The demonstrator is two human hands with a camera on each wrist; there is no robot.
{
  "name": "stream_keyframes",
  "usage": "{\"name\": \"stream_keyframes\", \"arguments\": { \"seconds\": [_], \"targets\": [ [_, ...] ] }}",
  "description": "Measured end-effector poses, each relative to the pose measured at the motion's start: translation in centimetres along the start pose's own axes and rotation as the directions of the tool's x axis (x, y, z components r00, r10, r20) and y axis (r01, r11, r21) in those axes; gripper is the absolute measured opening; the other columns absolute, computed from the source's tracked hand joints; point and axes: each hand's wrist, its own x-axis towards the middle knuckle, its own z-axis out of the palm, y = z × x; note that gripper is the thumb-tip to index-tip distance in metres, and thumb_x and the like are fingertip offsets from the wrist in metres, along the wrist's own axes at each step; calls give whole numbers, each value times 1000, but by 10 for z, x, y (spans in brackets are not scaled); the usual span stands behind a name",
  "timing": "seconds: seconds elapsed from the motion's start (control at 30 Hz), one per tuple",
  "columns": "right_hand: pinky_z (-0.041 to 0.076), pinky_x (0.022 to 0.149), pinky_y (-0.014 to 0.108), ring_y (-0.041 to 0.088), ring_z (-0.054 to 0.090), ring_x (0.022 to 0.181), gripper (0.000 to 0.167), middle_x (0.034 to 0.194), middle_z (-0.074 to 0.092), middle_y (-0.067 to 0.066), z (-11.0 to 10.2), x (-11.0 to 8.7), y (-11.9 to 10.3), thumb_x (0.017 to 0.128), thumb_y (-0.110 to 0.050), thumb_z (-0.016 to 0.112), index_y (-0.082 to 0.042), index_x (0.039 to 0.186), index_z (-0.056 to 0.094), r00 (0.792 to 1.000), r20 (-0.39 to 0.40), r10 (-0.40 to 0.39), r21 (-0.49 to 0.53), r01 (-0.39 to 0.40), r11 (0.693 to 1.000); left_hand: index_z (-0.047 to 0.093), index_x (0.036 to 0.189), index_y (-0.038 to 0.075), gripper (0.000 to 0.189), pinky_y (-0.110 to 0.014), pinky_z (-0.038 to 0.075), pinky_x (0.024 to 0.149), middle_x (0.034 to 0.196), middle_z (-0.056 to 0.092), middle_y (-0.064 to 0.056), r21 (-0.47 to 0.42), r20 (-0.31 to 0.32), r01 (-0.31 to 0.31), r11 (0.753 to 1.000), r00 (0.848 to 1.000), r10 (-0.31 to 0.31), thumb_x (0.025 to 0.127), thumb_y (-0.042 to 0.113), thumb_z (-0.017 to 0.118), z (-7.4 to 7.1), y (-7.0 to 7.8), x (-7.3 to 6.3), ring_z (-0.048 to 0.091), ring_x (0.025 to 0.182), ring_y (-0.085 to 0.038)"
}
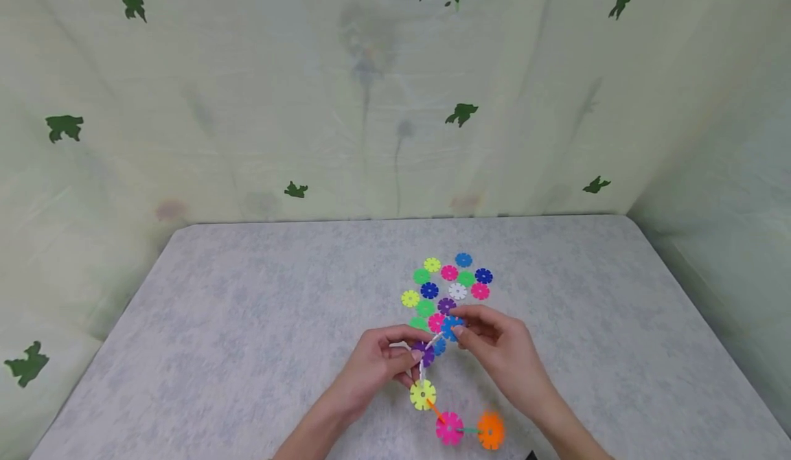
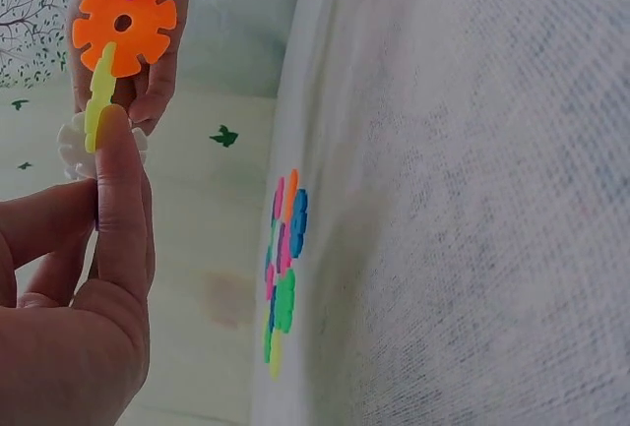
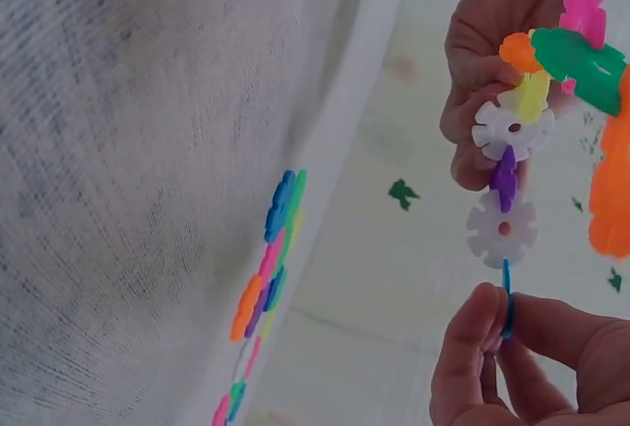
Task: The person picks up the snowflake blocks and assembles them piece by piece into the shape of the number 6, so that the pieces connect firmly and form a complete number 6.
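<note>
A chain of notched plastic building discs, slotted edge to edge, hangs between both hands above the table. My left hand (image 1: 380, 364) pinches it at the purple disc (image 1: 425, 355), between two white discs. My right hand (image 1: 503, 347) grips a blue disc (image 3: 508, 313) between thumb and fingers. The blue disc's edge meets the rim of the end white disc (image 3: 487, 239); how deep it sits in the slot I cannot tell. Below the left hand dangle a yellow disc (image 1: 423, 395), a pink disc (image 1: 449, 428), a green disc (image 3: 576, 57) and an orange disc (image 1: 491, 431).
Several loose discs in mixed colours, such as a white disc (image 1: 457, 291) and a navy disc (image 1: 484, 276), lie flat on the grey table (image 1: 247, 323) just beyond the hands. A pale curtain (image 1: 259, 103) with green leaf shapes surrounds the table's back and sides.
</note>
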Motion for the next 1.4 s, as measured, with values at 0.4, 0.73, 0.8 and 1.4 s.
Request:
{"name": "stream_keyframes", "arguments": {
  "seconds": [0.4,0.73,0.8,1.4],
  "targets": [
    [56,77,38,33,63,88,20,102,68,6,1,0,1,94,-3,65,-7,113,70,992,121,-32,-52,38,998,72,109,7,25,-28,56,61,80,65,-11,224,36,-123,967,992,118,93,-6,58,4,-1,-8,59,63,-16],
    [56,80,34,31,64,92,23,108,67,9,5,2,8,96,-6,63,-6,118,69,985,157,-67,15,65,998,55,114,2,26,-41,57,58,95,56,-12,127,44,-117,985,993,112,90,-8,49,13,1,-8,61,60,-19],
    [56,80,30,27,64,92,24,109,67,9,8,0,8,94,-5,65,-9,118,69,988,141,-62,17,60,998,51,120,3,27,-40,57,57,95,56,-12,92,27,-86,992,996,84,94,-3,50,15,2,-7,62,61,-20],
    [55,81,31,22,66,93,20,108,67,9,-1,7,9,94,-3,64,-9,113,69,994,80,-77,-125,87,988,63,114,-3,21,-28,53,55,92,59,-10,108,-116,-80,991,989,93,94,5,64,9,-1,-2,58,59,-15]
  ]
}}
